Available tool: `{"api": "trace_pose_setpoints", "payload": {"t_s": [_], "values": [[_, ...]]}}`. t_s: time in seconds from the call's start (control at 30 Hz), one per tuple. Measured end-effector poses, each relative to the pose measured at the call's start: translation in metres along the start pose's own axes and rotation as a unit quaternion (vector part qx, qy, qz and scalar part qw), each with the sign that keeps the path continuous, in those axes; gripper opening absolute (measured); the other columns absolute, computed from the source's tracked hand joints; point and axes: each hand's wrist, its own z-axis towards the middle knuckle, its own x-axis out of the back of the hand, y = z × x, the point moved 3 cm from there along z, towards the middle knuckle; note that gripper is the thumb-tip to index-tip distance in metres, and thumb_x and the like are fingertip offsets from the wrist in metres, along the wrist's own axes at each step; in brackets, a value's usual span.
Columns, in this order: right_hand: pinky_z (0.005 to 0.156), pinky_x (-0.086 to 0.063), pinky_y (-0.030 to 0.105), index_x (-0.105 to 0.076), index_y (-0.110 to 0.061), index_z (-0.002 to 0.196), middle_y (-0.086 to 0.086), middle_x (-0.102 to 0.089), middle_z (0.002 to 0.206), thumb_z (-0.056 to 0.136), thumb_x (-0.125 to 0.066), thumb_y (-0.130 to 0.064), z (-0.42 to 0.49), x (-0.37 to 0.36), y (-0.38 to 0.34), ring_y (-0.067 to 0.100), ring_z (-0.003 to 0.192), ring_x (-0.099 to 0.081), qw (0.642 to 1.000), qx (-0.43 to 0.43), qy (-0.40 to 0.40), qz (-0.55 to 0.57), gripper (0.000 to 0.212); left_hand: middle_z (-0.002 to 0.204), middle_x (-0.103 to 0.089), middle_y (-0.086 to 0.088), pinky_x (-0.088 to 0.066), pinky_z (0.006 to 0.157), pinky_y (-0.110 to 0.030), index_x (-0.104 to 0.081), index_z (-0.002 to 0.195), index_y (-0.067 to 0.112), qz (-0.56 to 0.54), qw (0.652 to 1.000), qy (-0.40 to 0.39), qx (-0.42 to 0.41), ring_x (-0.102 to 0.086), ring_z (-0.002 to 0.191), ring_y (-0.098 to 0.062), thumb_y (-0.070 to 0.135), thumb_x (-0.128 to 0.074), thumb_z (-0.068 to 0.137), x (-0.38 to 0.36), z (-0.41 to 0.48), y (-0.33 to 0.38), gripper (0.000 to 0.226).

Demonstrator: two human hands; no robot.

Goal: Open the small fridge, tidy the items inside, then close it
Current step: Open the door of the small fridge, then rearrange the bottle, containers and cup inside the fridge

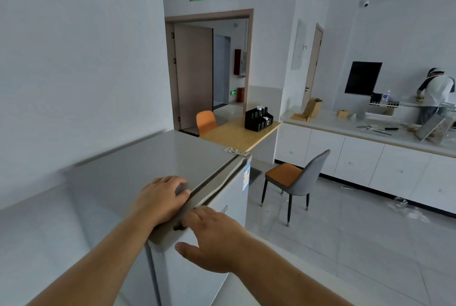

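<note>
A small silver-grey fridge (148, 162) stands below me against the left wall, seen from above. Its door (232, 197) faces right and sits a crack ajar along the top seam. My left hand (161, 200) lies flat on the fridge top near the front edge, fingers curled over the seam. My right hand (212, 239) rests against the door's upper edge, fingertips tucked into the gap and thumb spread below. The fridge's inside is hidden.
A grey chair with an orange seat (293, 179) stands on the tiled floor right of the fridge. Behind the fridge are a wooden table (237, 135) with a black organiser (257, 119) and an orange chair (206, 121). A person (435, 96) works at the white counter (370, 130) far right.
</note>
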Motion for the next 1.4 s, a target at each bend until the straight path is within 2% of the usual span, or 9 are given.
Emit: {"api": "trace_pose_setpoints", "payload": {"t_s": [0.13,0.2,0.3,0.47,0.73,0.87,1.17,1.27,1.4], "values": [[0.078,-0.047,0.037,-0.053,-0.026,0.094,-0.005,-0.059,0.094,0.097,-0.038,-0.061,-0.026,0.019,0.015,0.012,0.085,-0.049,0.997,-0.058,0.056,0.014,0.037,0.139,-0.062,0.010,-0.046,0.097,-0.041,-0.056,0.130,0.037,-0.012,1.000,0.006,0.001,-0.055,0.124,-0.018,0.068,-0.040,0.088,0.001,-0.001,-0.004,0.055],[0.069,-0.046,0.031,-0.049,-0.032,0.097,-0.011,-0.056,0.091,0.095,-0.042,-0.063,-0.046,0.032,0.033,0.005,0.077,-0.051,0.992,-0.106,0.064,0.027,0.031,0.136,-0.063,0.011,-0.048,0.094,-0.040,-0.056,0.129,0.037,-0.004,1.000,0.011,-0.002,-0.056,0.121,-0.016,0.067,-0.039,0.089,-0.001,0.000,-0.005,0.053],[0.072,-0.050,0.031,-0.048,-0.030,0.119,-0.006,-0.056,0.110,0.091,-0.054,-0.057,-0.067,0.052,0.062,0.013,0.087,-0.059,0.977,-0.198,0.074,0.014,0.039,0.136,-0.063,0.011,-0.049,0.093,-0.041,-0.055,0.131,0.038,0.008,1.000,0.014,-0.001,-0.057,0.120,-0.017,0.067,-0.039,0.090,-0.003,0.001,-0.006,0.052],[0.071,-0.050,0.038,-0.057,-0.017,0.114,0.006,-0.052,0.113,0.093,-0.057,-0.043,-0.094,0.070,0.111,0.027,0.087,-0.059,0.938,-0.320,0.045,-0.123,0.034,0.131,-0.066,0.008,-0.050,0.089,-0.039,-0.057,0.130,0.036,0.004,1.000,0.017,-0.001,-0.059,0.114,-0.019,0.063,-0.045,0.093,-0.005,0.004,-0.006,0.047],[0.104,-0.041,0.042,-0.054,-0.019,0.134,0.004,-0.052,0.138,0.089,-0.052,-0.046,-0.152,0.085,0.195,0.027,0.120,-0.051,0.910,-0.389,0.044,-0.139,0.053,0.134,-0.066,0.001,-0.048,0.094,-0.046,-0.059,0.131,0.032,-0.017,1.000,0.016,0.015,-0.058,0.116,-0.026,0.053,-0.051,0.095,-0.003,0.002,0.001,0.042],[0.118,-0.027,0.040,-0.038,-0.024,0.155,-0.001,-0.037,0.162,0.088,-0.055,-0.052,-0.168,0.098,0.228,0.026,0.146,-0.033,0.913,-0.395,0.021,-0.102,0.074,0.130,-0.068,0.000,-0.048,0.092,-0.046,-0.060,0.130,0.030,-0.012,1.000,0.018,0.007,-0.059,0.111,-0.025,0.052,-0.053,0.095,-0.003,0.002,0.001,0.042],[0.123,-0.013,0.046,-0.030,-0.032,0.160,0.001,-0.020,0.170,0.085,-0.046,-0.066,-0.174,0.087,0.252,0.027,0.154,-0.017,0.919,-0.366,-0.012,-0.148,0.084,0.133,-0.067,-0.005,-0.053,0.092,-0.048,-0.056,0.136,0.024,0.052,0.999,0.012,-0.009,-0.060,0.115,-0.031,0.047,-0.047,0.099,0.000,-0.006,0.011,0.045],[0.125,-0.004,0.047,-0.029,-0.034,0.160,0.000,-0.013,0.172,0.084,-0.041,-0.070,-0.177,0.081,0.255,0.025,0.156,-0.009,0.918,-0.361,-0.016,-0.163,0.085,0.144,-0.060,-0.006,-0.049,0.100,-0.049,-0.051,0.143,0.022,0.086,0.996,0.008,-0.009,-0.056,0.127,-0.032,0.044,-0.048,0.100,-0.003,-0.015,0.015,0.049],[0.126,-0.007,0.047,-0.031,-0.035,0.159,-0.001,-0.014,0.172,0.086,-0.039,-0.074,-0.178,0.081,0.261,0.024,0.156,-0.010,0.922,-0.352,-0.006,-0.163,0.083,0.161,-0.043,-0.004,-0.037,0.117,-0.049,-0.039,0.153,0.024,0.139,0.990,-0.009,-0.015,-0.041,0.145,-0.028,0.049,-0.047,0.099,-0.008,-0.030,0.016,0.060]]}}
